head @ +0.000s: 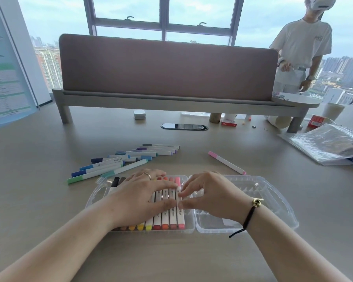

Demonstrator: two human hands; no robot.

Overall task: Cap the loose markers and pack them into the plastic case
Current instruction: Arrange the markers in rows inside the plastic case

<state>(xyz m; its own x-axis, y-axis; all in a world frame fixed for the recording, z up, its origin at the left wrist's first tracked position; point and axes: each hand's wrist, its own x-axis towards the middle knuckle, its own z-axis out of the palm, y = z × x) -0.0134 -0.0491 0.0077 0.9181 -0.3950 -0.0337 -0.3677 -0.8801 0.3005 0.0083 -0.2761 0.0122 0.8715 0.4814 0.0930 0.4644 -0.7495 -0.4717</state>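
Lying open, half-filled plastic case (273, 192)

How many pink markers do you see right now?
2. One pink marker lies loose on the table beyond the plastic case; the other pink marker is rightmost in the case's row, touched by the right hand. The left hand may hide more.
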